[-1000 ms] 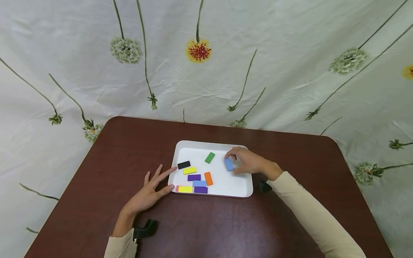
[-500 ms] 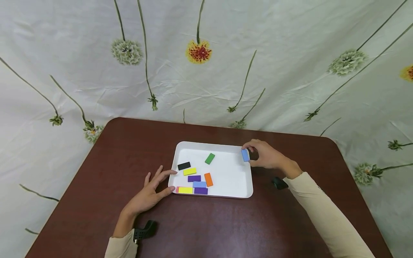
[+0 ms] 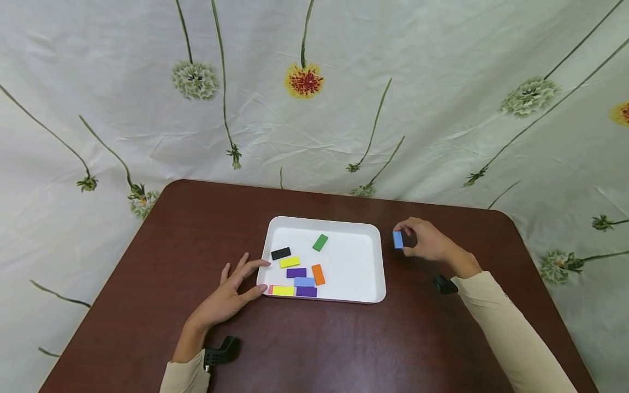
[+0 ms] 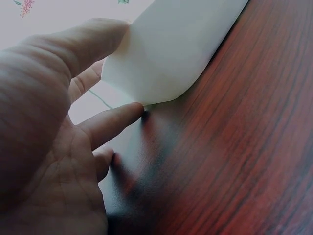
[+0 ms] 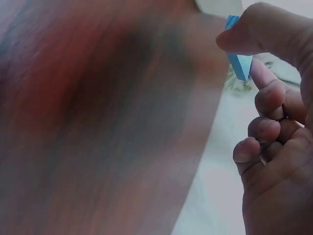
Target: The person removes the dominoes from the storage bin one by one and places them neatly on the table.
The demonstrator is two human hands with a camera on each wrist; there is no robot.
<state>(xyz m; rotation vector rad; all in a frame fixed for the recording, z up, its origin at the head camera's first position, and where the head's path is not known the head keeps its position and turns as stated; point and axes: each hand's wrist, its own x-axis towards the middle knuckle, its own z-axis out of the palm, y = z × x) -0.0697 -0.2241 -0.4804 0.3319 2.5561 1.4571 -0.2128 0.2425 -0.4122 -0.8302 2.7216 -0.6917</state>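
Note:
A light blue block (image 3: pixel 397 240) is pinched between the thumb and fingers of my right hand (image 3: pixel 429 241), just right of the tray over the table. The right wrist view shows the thumb across the blue block (image 5: pixel 239 66), with the other fingers curled below. My left hand (image 3: pixel 223 297) touches the near left corner of the white tray (image 3: pixel 344 299) with extended fingers. In the left wrist view, the thumb and a finger of the left hand (image 4: pixel 73 112) meet the tray's outer wall (image 4: pixel 161 63).
In the tray lie a green block (image 3: pixel 320 243), a black block (image 3: pixel 281 254), an orange block (image 3: pixel 318 274), another light blue block (image 3: pixel 304 282) and several yellow, purple and pink ones. A brown table (image 3: pixel 344 344) surrounds it, with a flowered cloth (image 3: pixel 437 109) behind.
My right hand has carried the light blue block rightward, from inside the tray past its right rim. The left hand and the tray have stayed nearly still.

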